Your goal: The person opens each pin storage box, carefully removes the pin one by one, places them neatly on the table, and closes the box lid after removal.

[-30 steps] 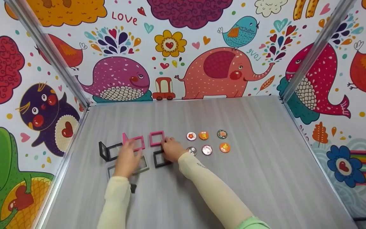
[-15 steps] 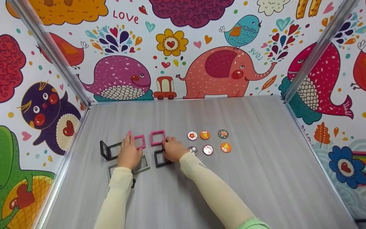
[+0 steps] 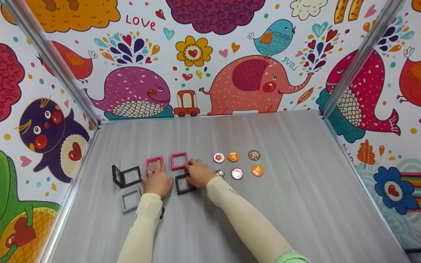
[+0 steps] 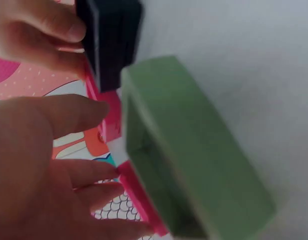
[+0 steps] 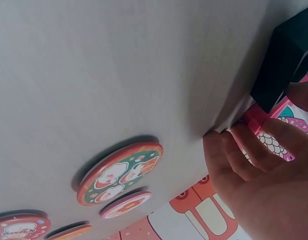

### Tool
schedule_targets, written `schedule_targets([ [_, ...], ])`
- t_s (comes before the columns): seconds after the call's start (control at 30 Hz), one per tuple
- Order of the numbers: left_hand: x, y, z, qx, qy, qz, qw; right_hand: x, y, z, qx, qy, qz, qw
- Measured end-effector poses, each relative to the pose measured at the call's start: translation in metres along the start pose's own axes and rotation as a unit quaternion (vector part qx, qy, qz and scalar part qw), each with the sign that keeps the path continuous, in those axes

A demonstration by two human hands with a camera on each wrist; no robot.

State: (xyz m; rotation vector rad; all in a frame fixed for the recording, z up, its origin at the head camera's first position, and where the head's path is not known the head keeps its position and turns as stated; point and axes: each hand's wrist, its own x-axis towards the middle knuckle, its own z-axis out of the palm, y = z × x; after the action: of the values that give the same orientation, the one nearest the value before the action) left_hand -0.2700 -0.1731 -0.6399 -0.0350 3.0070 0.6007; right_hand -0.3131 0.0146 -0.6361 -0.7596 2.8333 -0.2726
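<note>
In the head view my left hand [image 3: 158, 183] reaches over the left pink square frame [image 3: 154, 163], fingertips at its front side. The left wrist view shows nearly straight fingers touching that pink frame [image 4: 142, 200], with the thumb near a green frame [image 4: 204, 145]; the hand hides the green one from the head view. My right hand [image 3: 200, 173] rests where the right pink frame [image 3: 179, 160] meets a black frame [image 3: 185, 183]. In the right wrist view its thumb is at the black frame [image 5: 284, 60] and its fingertips touch the table.
Left of my left hand stands a black frame with its lid raised [image 3: 125, 176], above a grey frame [image 3: 131, 201]. Several round badges lie right of my right hand, among them an orange badge [image 3: 257, 170] and a white badge [image 3: 237, 173]. Patterned walls border the table [image 3: 287, 212].
The left pink frame's upright lid has swung down onto the frame under my left hand. That hand has then shifted right and nearer, covering the green frame. My right hand has stayed put.
</note>
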Motion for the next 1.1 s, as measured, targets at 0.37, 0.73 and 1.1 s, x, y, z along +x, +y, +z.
schedule_targets([
  [0.37,-0.004,0.007,0.006,0.041,-0.003,-0.017,0.999,-0.001,-0.005,-0.001,-0.003,-0.003,-0.005,1.0],
  [0.73,0.002,0.005,0.003,0.014,-0.014,-0.024,0.9995,0.013,-0.016,-0.01,-0.057,0.036,-0.016,0.9976],
  [1.1,-0.011,-0.022,-0.017,-0.093,0.12,0.04,0.9875,0.024,-0.061,0.014,-0.075,0.047,-0.167,0.9819],
])
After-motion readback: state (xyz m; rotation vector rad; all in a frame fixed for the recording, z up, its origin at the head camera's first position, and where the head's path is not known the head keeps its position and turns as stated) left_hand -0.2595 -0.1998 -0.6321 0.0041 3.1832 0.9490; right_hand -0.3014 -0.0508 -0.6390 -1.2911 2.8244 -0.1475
